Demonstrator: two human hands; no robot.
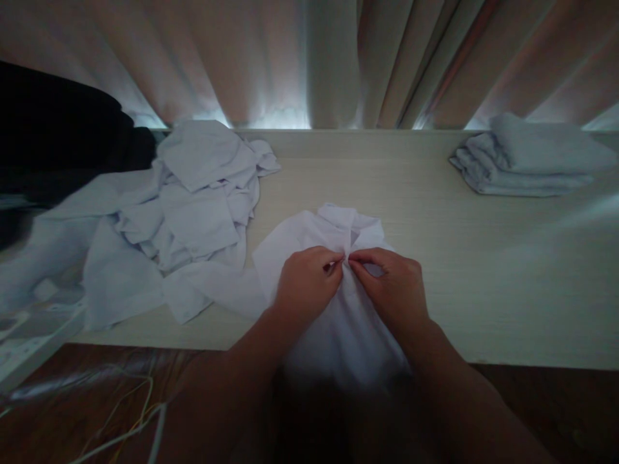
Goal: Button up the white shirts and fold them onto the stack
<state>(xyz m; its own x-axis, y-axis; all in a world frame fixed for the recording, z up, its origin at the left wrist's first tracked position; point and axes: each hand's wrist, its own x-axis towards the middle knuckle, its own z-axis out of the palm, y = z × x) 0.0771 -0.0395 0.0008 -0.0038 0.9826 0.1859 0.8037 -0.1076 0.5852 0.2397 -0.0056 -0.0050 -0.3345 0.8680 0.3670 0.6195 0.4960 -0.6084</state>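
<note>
Item one: a white shirt (309, 245), which we record lying on the pale wooden table (483, 270), at the near edge and about the middle of its width. Its long axis runs from us toward the curtain; the collar (345, 219) points away from us, and the lower part hangs over the table's near edge toward our lap, where it goes dark and we cannot follow it. A sleeve or side panel spreads out to the left toward the heap.

Hands: our left hand (307, 280) and right hand (394, 283) meet on the shirt's front just below the collar. Each is closed in a narrow pinch on the cloth at the centre line, thumb and forefinger tips nearly touching those of the other hand. We cannot tell whether a button lies between them.

Item two: a loose heap of white garments (193, 206), crumpled, on the table's left part, reaching its left edge and just beside the shirt's spread cloth.

Item three: a stack of folded white cloth (532, 158), at the far right of the table, well apart from the shirt.

Surroundings: a pleated curtain (338, 58) behind the table; a dark mass (53, 135) at far left; thin cables (130, 419) on the dark floor below
</note>
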